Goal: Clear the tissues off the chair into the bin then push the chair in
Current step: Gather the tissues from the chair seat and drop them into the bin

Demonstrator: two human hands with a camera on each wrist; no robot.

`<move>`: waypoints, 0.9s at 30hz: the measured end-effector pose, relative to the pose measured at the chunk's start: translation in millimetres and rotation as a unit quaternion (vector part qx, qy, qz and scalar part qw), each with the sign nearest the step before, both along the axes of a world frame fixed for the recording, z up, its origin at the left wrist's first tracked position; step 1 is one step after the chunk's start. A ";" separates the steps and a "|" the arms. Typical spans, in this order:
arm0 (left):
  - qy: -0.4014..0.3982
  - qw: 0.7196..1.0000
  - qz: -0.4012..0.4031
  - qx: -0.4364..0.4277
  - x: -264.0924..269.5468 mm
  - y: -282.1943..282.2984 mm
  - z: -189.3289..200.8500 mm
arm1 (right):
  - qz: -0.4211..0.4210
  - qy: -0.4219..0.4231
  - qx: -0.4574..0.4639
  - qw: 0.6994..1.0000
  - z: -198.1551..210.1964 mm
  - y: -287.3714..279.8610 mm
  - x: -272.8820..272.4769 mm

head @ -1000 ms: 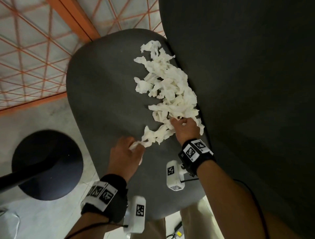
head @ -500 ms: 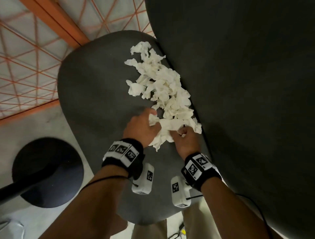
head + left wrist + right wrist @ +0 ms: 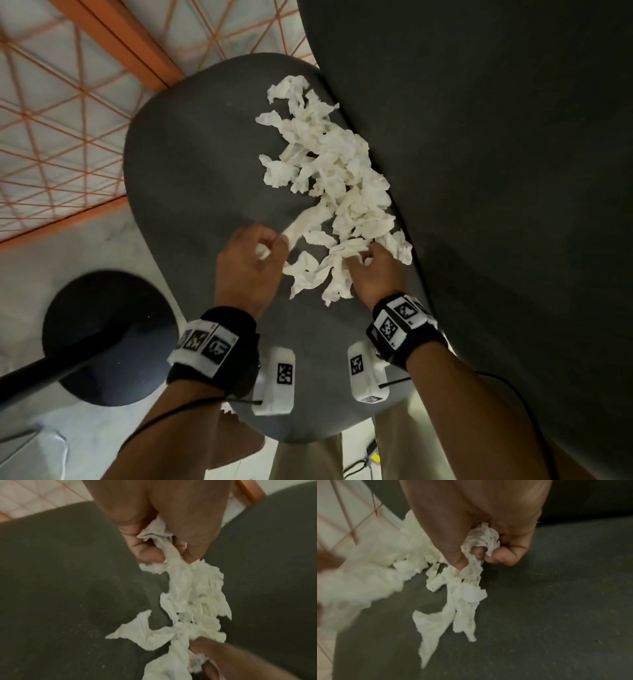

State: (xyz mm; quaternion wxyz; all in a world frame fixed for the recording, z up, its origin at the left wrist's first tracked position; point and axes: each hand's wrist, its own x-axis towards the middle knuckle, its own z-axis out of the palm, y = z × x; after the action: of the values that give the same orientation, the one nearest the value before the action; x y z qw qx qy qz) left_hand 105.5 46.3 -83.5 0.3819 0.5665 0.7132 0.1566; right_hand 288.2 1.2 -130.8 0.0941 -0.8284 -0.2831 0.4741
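A heap of crumpled white tissues [image 3: 334, 171] lies on the dark grey chair seat [image 3: 191, 171], close against the backrest [image 3: 496, 171]. My left hand [image 3: 255, 253] pinches a strip of tissue [image 3: 173, 555] at the near end of the heap and holds it off the seat. My right hand [image 3: 370, 270] grips a bunch of tissues [image 3: 477, 540] just to the right, with loose ends [image 3: 462, 615] hanging onto the seat. The two hands are a short way apart, both over the near middle of the seat. No bin shows in any view.
A round black pedestal base [image 3: 106, 335] with a dark pole stands on the floor left of the chair. Beyond the seat is pale floor with an orange grid and an orange beam [image 3: 130, 51]. My legs are at the seat's near edge.
My left hand reached in from the near left edge to the heap beside my right hand, took a strip of tissue and has drawn it back leftward. My right hand stayed in place, gripping.
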 end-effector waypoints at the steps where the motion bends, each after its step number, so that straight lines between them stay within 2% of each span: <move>1: -0.021 0.999 0.043 0.001 -5.2 -2.4 2.4 | -0.019 0.016 0.013 1.000 1.8 -0.9 0.7; 4: -0.088 0.984 0.152 -0.003 -14.3 -5.5 11.9 | -0.069 0.041 0.042 0.996 8.7 -6.4 7.1; 7: -0.098 0.980 0.173 -0.010 -17.5 -2.7 15.1 | -0.120 0.082 0.048 0.988 15.3 -14.9 14.8; 10: -0.054 0.993 0.104 -0.007 -7.0 2.3 9.5 | -0.200 0.149 0.032 0.968 20.2 -21.8 20.5; 13: 0.006 1.000 0.029 0.004 15.0 8.9 0.0 | -0.236 0.188 0.047 0.952 26.0 -25.9 23.7; 16: 0.030 0.998 0.042 -0.039 38.2 17.9 -15.0 | -0.245 0.191 0.079 0.947 28.5 -29.8 25.9; 21: 0.075 0.987 -0.012 -0.138 67.1 24.4 -37.5 | -0.244 0.154 0.095 0.953 32.3 -28.7 31.5; 24: 0.100 0.982 -0.023 -0.155 67.7 29.4 -53.6 | -0.243 0.153 0.099 0.953 32.6 -28.7 32.2; 27: 0.094 0.982 -0.029 -0.163 59.3 34.7 -57.2 | -0.203 0.143 0.093 0.964 30.2 -31.0 30.5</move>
State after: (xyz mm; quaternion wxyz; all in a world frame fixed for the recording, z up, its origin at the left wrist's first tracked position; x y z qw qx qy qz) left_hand 164.8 81.0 -140.7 0.4047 0.5295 0.7450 -0.0269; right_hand 318.7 -29.8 -100.6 0.3042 -0.7799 -0.1358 0.5299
